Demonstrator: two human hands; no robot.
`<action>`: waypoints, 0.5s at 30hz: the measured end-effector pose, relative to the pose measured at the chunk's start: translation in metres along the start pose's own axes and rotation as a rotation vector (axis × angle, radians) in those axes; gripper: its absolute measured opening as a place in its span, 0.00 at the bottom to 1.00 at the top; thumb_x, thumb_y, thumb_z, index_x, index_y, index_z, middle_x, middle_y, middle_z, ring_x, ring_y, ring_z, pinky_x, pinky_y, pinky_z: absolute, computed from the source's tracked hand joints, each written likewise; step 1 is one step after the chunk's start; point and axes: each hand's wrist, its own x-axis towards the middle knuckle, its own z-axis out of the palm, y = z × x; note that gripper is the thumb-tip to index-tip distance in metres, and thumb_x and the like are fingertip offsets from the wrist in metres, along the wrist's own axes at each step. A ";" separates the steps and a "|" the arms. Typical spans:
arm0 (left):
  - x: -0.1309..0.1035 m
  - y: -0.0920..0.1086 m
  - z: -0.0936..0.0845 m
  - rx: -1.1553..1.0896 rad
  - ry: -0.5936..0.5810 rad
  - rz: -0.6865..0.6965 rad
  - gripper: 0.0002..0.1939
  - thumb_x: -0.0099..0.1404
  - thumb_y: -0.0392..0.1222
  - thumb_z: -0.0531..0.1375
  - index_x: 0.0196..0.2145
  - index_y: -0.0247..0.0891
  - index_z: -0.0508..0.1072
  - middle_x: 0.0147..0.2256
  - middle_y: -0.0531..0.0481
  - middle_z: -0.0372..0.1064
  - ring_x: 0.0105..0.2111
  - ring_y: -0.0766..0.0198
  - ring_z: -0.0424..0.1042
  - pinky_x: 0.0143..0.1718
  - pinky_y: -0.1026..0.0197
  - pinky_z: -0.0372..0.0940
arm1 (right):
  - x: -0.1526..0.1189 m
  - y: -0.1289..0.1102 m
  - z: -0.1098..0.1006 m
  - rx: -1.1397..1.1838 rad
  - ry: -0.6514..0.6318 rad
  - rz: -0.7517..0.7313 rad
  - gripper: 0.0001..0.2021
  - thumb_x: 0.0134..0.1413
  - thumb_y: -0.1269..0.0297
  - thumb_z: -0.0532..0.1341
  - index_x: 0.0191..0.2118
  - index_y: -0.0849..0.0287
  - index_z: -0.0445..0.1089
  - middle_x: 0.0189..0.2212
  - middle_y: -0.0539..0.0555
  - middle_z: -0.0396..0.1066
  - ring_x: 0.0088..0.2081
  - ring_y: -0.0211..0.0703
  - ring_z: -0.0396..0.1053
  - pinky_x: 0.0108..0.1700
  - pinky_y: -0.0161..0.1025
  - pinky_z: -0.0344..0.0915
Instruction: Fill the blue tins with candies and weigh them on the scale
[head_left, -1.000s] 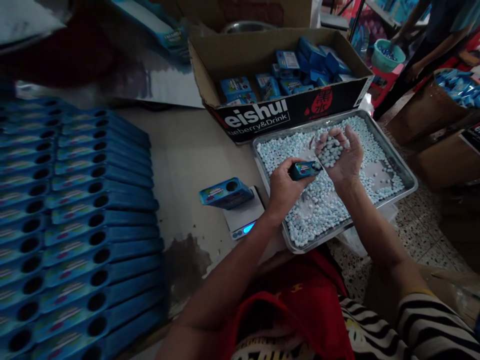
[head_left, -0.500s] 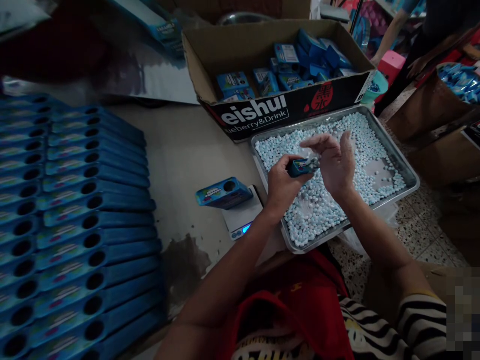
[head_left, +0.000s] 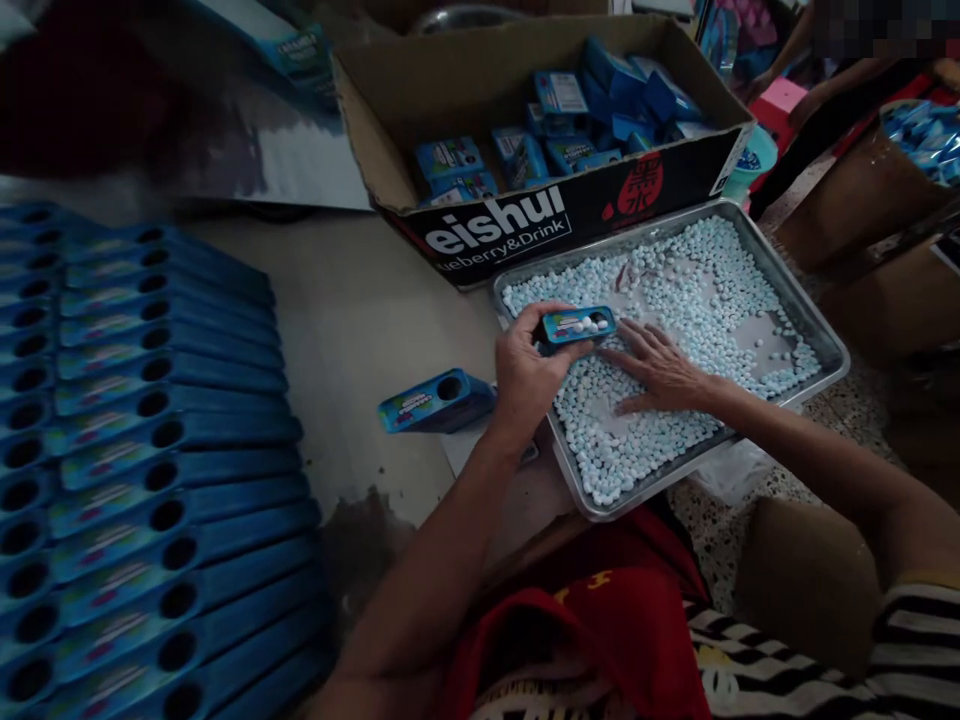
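My left hand [head_left: 529, 365] grips a small blue candy box [head_left: 564, 327] over the near left part of a metal tray [head_left: 838, 357]. A few white candies [head_left: 589, 324] lie on the box's top face by its round hole. Palm down, my right hand [head_left: 664, 370] rests among the pale blue and white candies [head_left: 637, 450] in the tray, fingers spread, its fingertips close to the box. Left of my hands, another blue candy box [head_left: 431, 400] with an open hole stands on a small digital scale [head_left: 465, 450], which my left forearm partly covers.
Long rows of blue boxes [head_left: 180, 450] with round holes fill the table's left side. A cardboard carton [head_left: 360, 130] of blue boxes stands behind the tray. On the right are a teal basket [head_left: 757, 155], a sack of blue packets [head_left: 919, 140] and another person's arm [head_left: 847, 80].
The box in my left hand has turned so its top faces up, with candies on it. My right hand has dropped from beside the box's opening onto the candies. The view has shifted slightly.
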 end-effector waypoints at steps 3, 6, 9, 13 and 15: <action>0.002 0.003 -0.011 0.044 0.043 0.022 0.21 0.55 0.34 0.77 0.46 0.41 0.83 0.45 0.50 0.83 0.46 0.56 0.81 0.53 0.57 0.75 | 0.019 0.004 -0.003 -0.013 -0.027 -0.018 0.25 0.75 0.45 0.61 0.63 0.58 0.76 0.63 0.70 0.73 0.64 0.66 0.67 0.64 0.62 0.66; 0.002 0.000 -0.015 -0.048 -0.009 -0.056 0.22 0.55 0.38 0.78 0.47 0.41 0.81 0.46 0.50 0.83 0.46 0.56 0.82 0.54 0.56 0.76 | 0.028 0.011 -0.007 0.242 0.075 0.249 0.10 0.69 0.56 0.65 0.43 0.59 0.76 0.43 0.64 0.78 0.47 0.56 0.73 0.49 0.47 0.69; -0.001 -0.005 -0.012 -0.169 -0.069 -0.128 0.25 0.55 0.44 0.79 0.48 0.41 0.80 0.49 0.48 0.83 0.49 0.55 0.82 0.56 0.54 0.77 | 0.035 0.017 -0.017 0.784 0.388 0.660 0.13 0.65 0.54 0.65 0.33 0.53 0.67 0.28 0.52 0.70 0.31 0.45 0.66 0.33 0.37 0.61; -0.004 -0.009 -0.002 -0.270 -0.107 -0.171 0.27 0.51 0.49 0.81 0.45 0.42 0.78 0.53 0.45 0.83 0.54 0.51 0.82 0.59 0.51 0.76 | 0.048 0.014 -0.048 1.609 0.544 0.658 0.17 0.65 0.47 0.63 0.32 0.53 0.65 0.24 0.48 0.67 0.21 0.35 0.52 0.20 0.32 0.47; -0.005 -0.010 0.003 -0.315 -0.123 -0.193 0.28 0.50 0.48 0.82 0.44 0.42 0.77 0.54 0.44 0.83 0.56 0.50 0.82 0.59 0.51 0.76 | 0.055 0.005 -0.068 1.964 0.604 0.534 0.15 0.62 0.50 0.67 0.33 0.53 0.66 0.26 0.48 0.70 0.21 0.34 0.53 0.19 0.31 0.47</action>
